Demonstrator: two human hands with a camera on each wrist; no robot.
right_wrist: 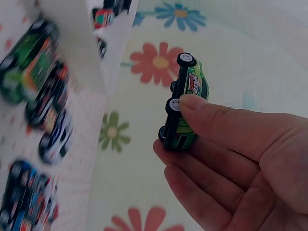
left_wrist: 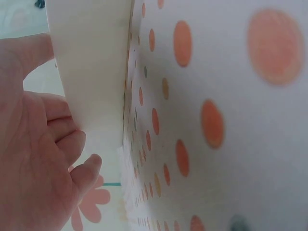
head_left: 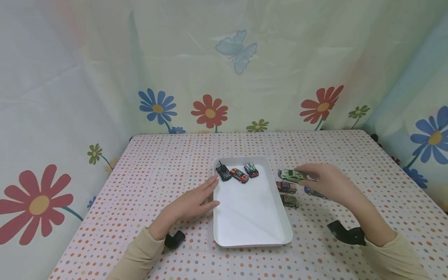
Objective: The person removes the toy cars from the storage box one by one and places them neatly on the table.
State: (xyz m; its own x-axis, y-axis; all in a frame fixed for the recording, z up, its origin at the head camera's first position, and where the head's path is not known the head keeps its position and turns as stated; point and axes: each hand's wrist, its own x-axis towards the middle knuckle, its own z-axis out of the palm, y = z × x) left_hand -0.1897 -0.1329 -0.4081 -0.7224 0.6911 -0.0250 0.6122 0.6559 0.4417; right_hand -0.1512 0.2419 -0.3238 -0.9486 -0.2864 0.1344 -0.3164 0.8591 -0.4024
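Observation:
A green toy car with black underside and white wheels is pinched between the thumb and fingers of my right hand. In the head view that green car is just beyond the right edge of a white tray. My left hand touches the tray's left rim, its fingers mostly straight; the left wrist view shows it beside the tray wall. Inside the tray's far end are a black toy vehicle, a red-orange car and a green-and-white car.
Right of the tray lie a dark red car, a brownish-green car and a blue car, partly behind my right hand. Black wrist devices sit at both wrists. The dotted tablecloth meets a flowered curtain at the back.

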